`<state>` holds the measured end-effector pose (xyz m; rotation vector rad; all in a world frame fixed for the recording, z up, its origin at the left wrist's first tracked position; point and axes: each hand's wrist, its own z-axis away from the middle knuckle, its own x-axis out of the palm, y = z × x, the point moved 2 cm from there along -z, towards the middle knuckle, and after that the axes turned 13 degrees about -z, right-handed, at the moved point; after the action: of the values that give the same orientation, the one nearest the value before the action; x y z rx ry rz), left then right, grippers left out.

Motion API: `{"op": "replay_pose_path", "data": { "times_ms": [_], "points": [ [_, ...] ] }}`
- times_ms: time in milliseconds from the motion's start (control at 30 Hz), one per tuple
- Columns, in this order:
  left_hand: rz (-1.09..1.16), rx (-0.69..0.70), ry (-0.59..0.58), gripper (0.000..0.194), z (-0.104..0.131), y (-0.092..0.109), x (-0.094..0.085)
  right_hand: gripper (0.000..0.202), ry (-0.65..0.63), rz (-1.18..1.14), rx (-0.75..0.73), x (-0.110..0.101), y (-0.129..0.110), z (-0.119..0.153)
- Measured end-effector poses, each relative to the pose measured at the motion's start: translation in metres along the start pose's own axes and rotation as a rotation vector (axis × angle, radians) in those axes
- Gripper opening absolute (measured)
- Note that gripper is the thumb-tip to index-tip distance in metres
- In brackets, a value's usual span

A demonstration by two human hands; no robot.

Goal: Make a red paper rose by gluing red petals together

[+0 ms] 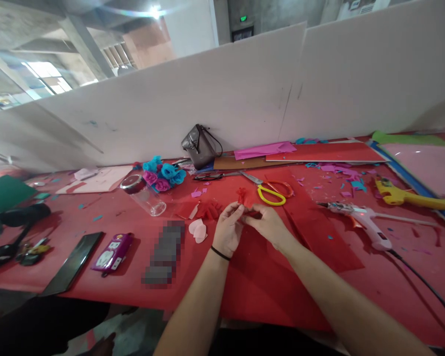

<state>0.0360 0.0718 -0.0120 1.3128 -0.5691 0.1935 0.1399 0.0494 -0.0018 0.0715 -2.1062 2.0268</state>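
Observation:
My left hand point(229, 226) pinches a small bunch of crinkled red paper point(242, 194), which sticks up above the fingertips. My right hand point(265, 225) meets it from the right, its thumb and fingers closed at the base of the same red paper. Just left of the hands lie red paper pieces point(208, 211) and several pale pink petal-shaped cutouts point(198, 230). Behind them rest scissors point(271, 195) with a yellow and a red-orange handle loop. Red paper sheets point(321, 235) spread to the right. Exactly where the fingers touch the paper is partly hidden.
A pink glue gun point(367, 220) with a cord and a yellow one point(408, 195) lie right. Left stand a clear jar point(144, 195) and blue and pink paper flowers point(165, 173); a purple case point(113, 253) and black phone point(74, 262) lie nearer. A grey handbag point(200, 148) leans on the partition.

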Motion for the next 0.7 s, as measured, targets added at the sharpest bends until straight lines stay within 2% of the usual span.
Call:
{"op": "replay_pose_path", "data": {
  "times_ms": [100, 233, 433, 700],
  "points": [
    [-0.025, -0.026, -0.010, 0.029, 0.000, 0.000, -0.002, 0.015, 0.008, 0.119, -0.051, -0.006, 0.005, -0.004],
    [-0.026, -0.048, -0.012, 0.032, -0.002, 0.004, -0.008, 0.015, -0.017, 0.107, -0.067, -0.014, 0.010, -0.008],
    [-0.059, -0.056, 0.049, 0.022, -0.008, 0.011, -0.012, 0.015, -0.097, 0.092, -0.032, -0.010, 0.003, -0.005],
    [-0.122, -0.145, -0.027, 0.019, -0.008, 0.017, -0.011, 0.015, -0.116, 0.138, 0.026, -0.012, 0.005, -0.008]
  ]
}}
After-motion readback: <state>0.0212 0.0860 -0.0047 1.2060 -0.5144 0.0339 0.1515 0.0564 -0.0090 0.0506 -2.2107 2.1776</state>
